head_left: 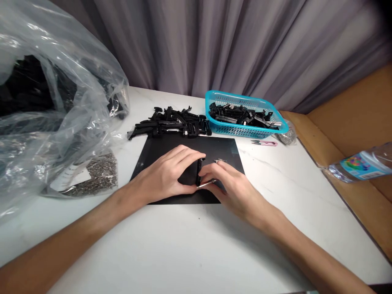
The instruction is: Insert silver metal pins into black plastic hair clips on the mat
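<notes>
1. Head view, biggest stuff first: a grey curtain (171,49) hangs behind our white table (171,249).
2. Big clear plastic bag (64,81) slumps on the left with dark stuff inside, and a cardboard box (355,106) stands on the right. Both sit off to the sides, which we'd guess gives us elbow room.
3. Black mat (217,147) lies right under our hands, probably to give small bits one place to land.
4. Blue basket (245,130) full of black pieces sits past the mat, with a loose black pile (174,122) just left of it; both look placed for an easy reach.
5. Our left hand (168,171) has thumb and index finger spread to the two ends of one black part (199,169), likely to steady it. It's above the mat, between our hands.
6. Our right hand (228,179) is pinched nearly closed on a thin metal piece (208,183), its tip by the part's near end. Tool or component? Can't tell.
7. Pink-handled snips (266,143) lie in front of the basket, handy for the right side.
8. Tiniest: silvery bits (219,160) on the mat, close to the right fingers, presumably for quick grabbing.
</notes>
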